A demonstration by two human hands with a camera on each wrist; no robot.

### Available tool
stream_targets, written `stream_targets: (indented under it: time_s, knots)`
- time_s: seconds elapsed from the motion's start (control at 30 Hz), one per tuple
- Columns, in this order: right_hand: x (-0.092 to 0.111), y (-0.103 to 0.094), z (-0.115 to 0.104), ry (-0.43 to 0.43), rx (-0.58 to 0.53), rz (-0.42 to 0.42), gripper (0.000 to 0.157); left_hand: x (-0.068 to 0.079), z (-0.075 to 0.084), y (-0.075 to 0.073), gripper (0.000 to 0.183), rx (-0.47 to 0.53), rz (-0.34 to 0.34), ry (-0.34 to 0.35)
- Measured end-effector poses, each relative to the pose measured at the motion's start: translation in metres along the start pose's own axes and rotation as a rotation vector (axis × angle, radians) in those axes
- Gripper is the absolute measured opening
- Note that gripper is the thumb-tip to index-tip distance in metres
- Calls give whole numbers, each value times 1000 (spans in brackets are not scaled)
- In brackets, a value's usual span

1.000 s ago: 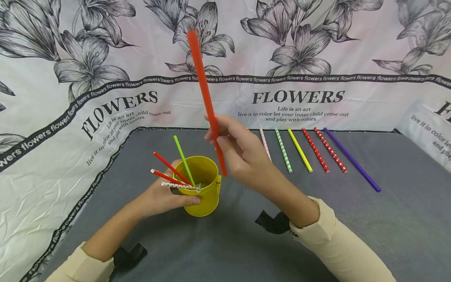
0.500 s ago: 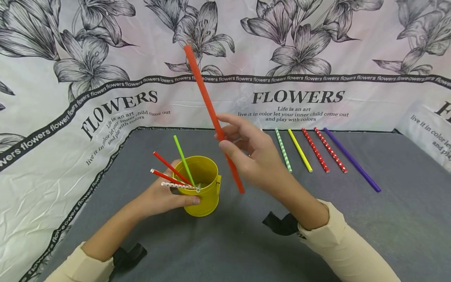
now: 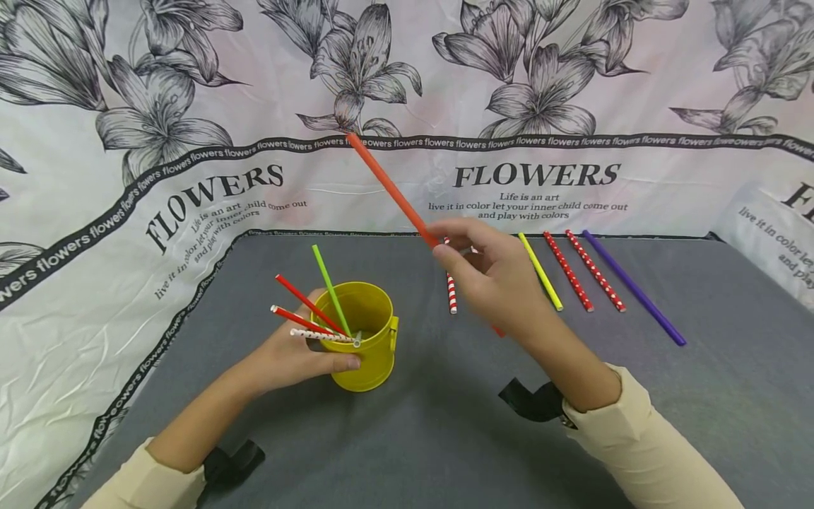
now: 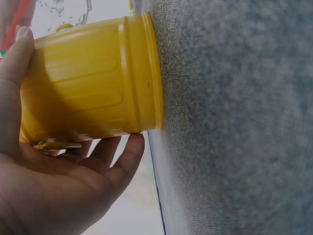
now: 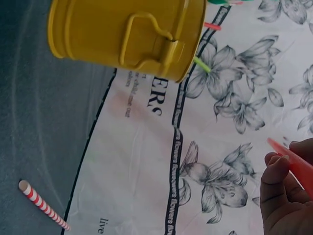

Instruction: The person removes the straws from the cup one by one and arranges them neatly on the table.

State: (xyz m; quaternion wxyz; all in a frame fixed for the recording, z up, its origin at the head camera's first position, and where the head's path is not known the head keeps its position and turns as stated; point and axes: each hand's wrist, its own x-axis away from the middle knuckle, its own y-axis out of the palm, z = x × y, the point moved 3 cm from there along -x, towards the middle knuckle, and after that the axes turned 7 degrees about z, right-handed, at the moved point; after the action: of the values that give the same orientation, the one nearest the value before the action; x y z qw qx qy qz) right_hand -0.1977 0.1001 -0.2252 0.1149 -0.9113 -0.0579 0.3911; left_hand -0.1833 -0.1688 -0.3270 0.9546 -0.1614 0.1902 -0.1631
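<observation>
My left hand (image 3: 286,360) grips a small yellow metal bucket (image 3: 375,357), thumb on the near side and fingers around the far side. The bucket's base stands on the grey table surface, as the left wrist view (image 4: 98,73) shows. Inside it lean a light green straw (image 3: 329,286), red straws (image 3: 305,298) and a white patterned straw (image 3: 318,335), tilted toward its left rim. My right hand (image 3: 499,272) pinches an orange-red drinking straw (image 3: 391,187) between thumb and fingers, right of the bucket and above the table. The straw slants up to the left; its lower part is mostly hidden behind the hand.
A red-and-white striped straw (image 3: 452,293) lies just left of my right hand. Farther right lie a yellow straw (image 3: 540,272), two red dotted straws (image 3: 568,271) and a longer purple straw (image 3: 636,288). A flower-printed cloth (image 3: 381,177) hangs behind the table.
My right hand has moved right and slightly down with the orange-red straw, which has tipped further left. The striped straw has come into sight. My left hand and the bucket stay put.
</observation>
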Motion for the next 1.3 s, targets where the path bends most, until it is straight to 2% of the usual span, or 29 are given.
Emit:
stream_targets:
  time_s: [0.2, 0.53, 0.8, 1.2, 1.3]
  knots:
    - [1, -10, 11, 50, 30, 11, 26, 0, 1, 0, 75, -5, 6, -7]
    - [0, -31, 33, 147, 202, 7, 24, 0, -1, -1, 77, -20, 10, -36]
    - [4, -51, 48, 163, 322, 10, 21, 0, 0, -2, 75, -37, 17, -45]
    - [7, -92, 73, 255, 505, 1, 24, 0, 1, -1, 78, -25, 8, -47]
    - [9, -102, 83, 305, 553, -6, 25, 0, 1, -1, 78, -28, 8, -51]
